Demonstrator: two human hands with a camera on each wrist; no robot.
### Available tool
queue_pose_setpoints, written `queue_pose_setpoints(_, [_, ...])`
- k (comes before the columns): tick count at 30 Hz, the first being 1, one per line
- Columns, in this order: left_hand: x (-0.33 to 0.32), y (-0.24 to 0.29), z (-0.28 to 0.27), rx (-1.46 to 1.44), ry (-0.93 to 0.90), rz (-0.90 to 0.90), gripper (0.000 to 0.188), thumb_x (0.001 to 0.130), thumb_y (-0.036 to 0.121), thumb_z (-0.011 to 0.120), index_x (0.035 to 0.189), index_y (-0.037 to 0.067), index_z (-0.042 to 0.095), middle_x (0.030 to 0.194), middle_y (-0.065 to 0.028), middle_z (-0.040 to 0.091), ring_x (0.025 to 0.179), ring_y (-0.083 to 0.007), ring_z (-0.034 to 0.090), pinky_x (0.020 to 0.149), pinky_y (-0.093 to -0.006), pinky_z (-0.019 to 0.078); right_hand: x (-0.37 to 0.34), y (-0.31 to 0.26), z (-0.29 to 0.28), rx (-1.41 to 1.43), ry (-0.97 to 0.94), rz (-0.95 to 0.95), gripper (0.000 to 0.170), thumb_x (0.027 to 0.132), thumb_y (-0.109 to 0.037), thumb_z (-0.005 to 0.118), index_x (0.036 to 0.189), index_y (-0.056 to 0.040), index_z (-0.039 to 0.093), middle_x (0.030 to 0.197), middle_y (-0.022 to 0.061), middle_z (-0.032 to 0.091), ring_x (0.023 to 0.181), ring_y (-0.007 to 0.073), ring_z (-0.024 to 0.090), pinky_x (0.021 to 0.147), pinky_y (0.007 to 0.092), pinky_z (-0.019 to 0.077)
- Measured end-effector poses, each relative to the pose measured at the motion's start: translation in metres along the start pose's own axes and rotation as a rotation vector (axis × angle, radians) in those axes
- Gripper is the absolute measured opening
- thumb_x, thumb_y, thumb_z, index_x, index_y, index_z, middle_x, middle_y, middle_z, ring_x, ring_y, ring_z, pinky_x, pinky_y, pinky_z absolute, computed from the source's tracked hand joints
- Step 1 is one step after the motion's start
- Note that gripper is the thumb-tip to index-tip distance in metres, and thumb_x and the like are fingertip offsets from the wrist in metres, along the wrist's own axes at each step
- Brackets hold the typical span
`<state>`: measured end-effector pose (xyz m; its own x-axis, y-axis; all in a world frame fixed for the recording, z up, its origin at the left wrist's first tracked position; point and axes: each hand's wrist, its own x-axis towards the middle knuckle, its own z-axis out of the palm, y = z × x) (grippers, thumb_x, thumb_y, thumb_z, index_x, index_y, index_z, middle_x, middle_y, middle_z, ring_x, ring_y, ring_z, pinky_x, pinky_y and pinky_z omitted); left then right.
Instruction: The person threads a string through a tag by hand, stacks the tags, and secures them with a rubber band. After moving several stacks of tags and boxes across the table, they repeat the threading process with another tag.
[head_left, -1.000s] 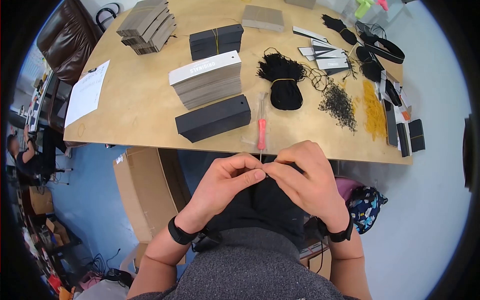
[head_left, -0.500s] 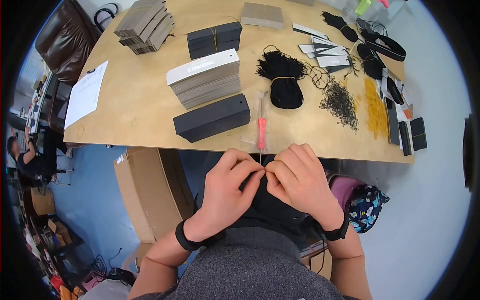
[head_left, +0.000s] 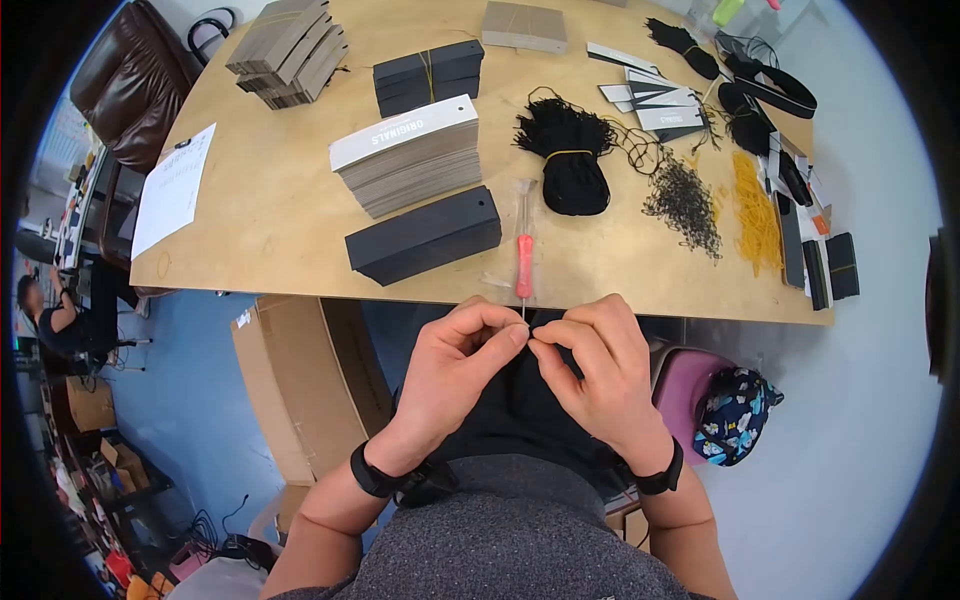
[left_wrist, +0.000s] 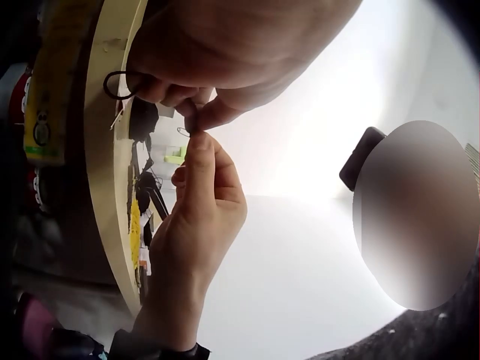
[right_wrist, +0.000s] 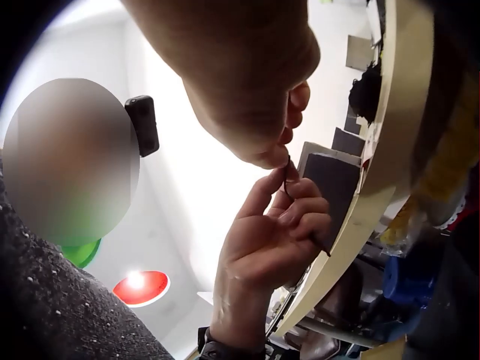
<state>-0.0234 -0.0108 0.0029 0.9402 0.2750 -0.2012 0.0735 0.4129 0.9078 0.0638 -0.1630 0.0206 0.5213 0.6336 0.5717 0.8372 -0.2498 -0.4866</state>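
In front of the table edge, my left hand (head_left: 450, 365) and right hand (head_left: 600, 380) meet fingertip to fingertip. The left hand pinches a thin black cord (right_wrist: 286, 181), which runs across its fingers; a loop of the cord (left_wrist: 107, 81) sticks out past them in the left wrist view. Between thumb and forefinger, the right hand pinches something tiny at the same spot, where a small wire pin (left_wrist: 182, 131) shows. Fingertips hide most of it. Just beyond the hands lies a tool with a red handle (head_left: 525, 265), its thin metal shaft pointing toward them.
A bundle of black cords (head_left: 575, 185), a heap of small dark pins (head_left: 682, 210) and yellow bands (head_left: 755, 215) lie on the right of the table (head_left: 270, 220). Stacks of dark tags (head_left: 425, 238) and white-topped tags (head_left: 410, 160) stand left of centre. A cardboard box (head_left: 300, 390) is below.
My left hand turned thumb-under and then back, so its thumb shows on top again. The right hand's fingers have shifted their pinch. Both hands stay together near the table edge.
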Motion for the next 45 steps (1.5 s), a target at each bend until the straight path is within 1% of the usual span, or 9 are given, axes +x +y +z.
queue_pose_setpoints(10, [-0.001, -0.003, -0.002, 0.304, -0.013, 0.090, 0.008, 0.093, 0.003, 0.067, 0.099, -0.001, 0.071, 0.094, -0.0009, 0.064, 0.087, -0.0068, 0.058, 0.078, -0.0216, 0.0464, -0.001, -0.001, 0.002, 0.138, -0.056, 0.222, 0.021, 0.070, 0.001, 0.075, 0.084, -0.0050, 0.060, 0.084, 0.0084, 0.056, 0.076, 0.0286, 0.056, 0.063, 0.0366, 0.0468])
queue_pose_setpoints(15, [-0.002, -0.002, -0.008, -0.102, -0.126, -0.262, 0.018, 0.096, 0.013, 0.066, 0.108, 0.001, 0.071, 0.094, 0.0028, 0.066, 0.083, -0.0027, 0.054, 0.073, -0.0189, 0.0416, 0.001, 0.002, -0.008, 0.452, -0.131, 0.480, 0.015, 0.073, 0.005, 0.067, 0.082, -0.0020, 0.057, 0.080, 0.0057, 0.053, 0.071, 0.0159, 0.054, 0.066, 0.0283, 0.0447])
queue_pose_setpoints(25, [-0.007, 0.008, -0.007, -0.120, -0.221, -0.274, 0.023, 0.100, 0.014, 0.059, 0.116, 0.000, 0.069, 0.100, 0.0033, 0.067, 0.082, -0.0023, 0.052, 0.073, -0.0183, 0.0407, -0.009, 0.014, -0.018, 0.464, -0.110, 0.487, 0.015, 0.074, 0.005, 0.067, 0.082, -0.0015, 0.056, 0.079, 0.0055, 0.052, 0.068, 0.0143, 0.053, 0.065, 0.0268, 0.0449])
queue_pose_setpoints(32, [-0.012, 0.022, -0.026, 0.471, -0.165, 0.027, 0.016, 0.090, 0.000, 0.067, 0.104, 0.003, 0.074, 0.086, -0.0030, 0.064, 0.079, -0.0078, 0.059, 0.069, -0.0232, 0.0454, -0.031, 0.038, -0.049, 0.735, -0.224, 0.743, 0.009, 0.087, 0.004, 0.062, 0.086, -0.0023, 0.056, 0.092, 0.0001, 0.050, 0.075, 0.0054, 0.050, 0.064, 0.0203, 0.0407])
queue_pose_setpoints(34, [-0.015, 0.028, -0.022, 0.621, -0.112, 0.158, 0.013, 0.089, -0.001, 0.067, 0.100, 0.002, 0.073, 0.088, -0.0049, 0.065, 0.077, -0.0112, 0.061, 0.066, -0.0241, 0.0462, -0.029, 0.036, -0.047, 0.502, -0.192, 0.652, 0.015, 0.088, 0.005, 0.059, 0.101, -0.0021, 0.058, 0.095, 0.0003, 0.054, 0.075, 0.0057, 0.052, 0.065, 0.0207, 0.0455])
queue_pose_setpoints(36, [-0.017, 0.033, -0.013, 0.671, -0.138, 0.212, 0.013, 0.087, -0.002, 0.069, 0.099, 0.002, 0.073, 0.089, -0.0054, 0.065, 0.076, -0.0122, 0.060, 0.066, -0.0248, 0.0463, -0.016, 0.008, -0.042, 0.849, -0.090, 0.784, 0.041, 0.090, 0.004, 0.058, 0.130, -0.0026, 0.050, 0.102, 0.0034, 0.056, 0.075, 0.0072, 0.056, 0.067, 0.0226, 0.0509])
queue_pose_setpoints(38, [-0.017, 0.036, -0.004, 0.725, -0.162, 0.269, 0.014, 0.085, -0.004, 0.070, 0.097, 0.002, 0.073, 0.089, -0.0060, 0.066, 0.075, -0.0132, 0.060, 0.067, -0.0255, 0.0464, -0.015, -0.006, -0.030, 1.210, -0.312, 0.732, 0.065, 0.095, 0.000, 0.059, 0.151, -0.0026, 0.027, 0.098, 0.0099, 0.064, 0.072, 0.0102, 0.061, 0.064, 0.0233, 0.0528])
queue_pose_setpoints(41, [-0.017, 0.046, 0.000, 0.711, -0.141, 0.302, 0.016, 0.083, -0.004, 0.071, 0.097, 0.003, 0.073, 0.087, -0.0066, 0.065, 0.074, -0.0151, 0.061, 0.065, -0.0277, 0.0475, -0.010, -0.006, -0.011, 1.154, -0.467, 0.795, 0.031, 0.099, -0.012, 0.059, 0.127, 0.0001, 0.052, 0.082, 0.0046, 0.061, 0.062, 0.0077, 0.059, 0.059, 0.0215, 0.0499])
queue_pose_setpoints(45, [-0.008, 0.074, -0.005, 0.924, -0.127, 0.461, 0.017, 0.080, -0.005, 0.071, 0.095, 0.002, 0.072, 0.085, -0.0087, 0.065, 0.075, -0.0189, 0.063, 0.065, -0.0279, 0.0482, -0.013, -0.001, -0.019, 1.014, -0.413, 0.822, 0.013, 0.101, -0.013, 0.057, 0.098, -0.0006, 0.060, 0.074, 0.0017, 0.060, 0.053, 0.0041, 0.054, 0.049, 0.0182, 0.0425])
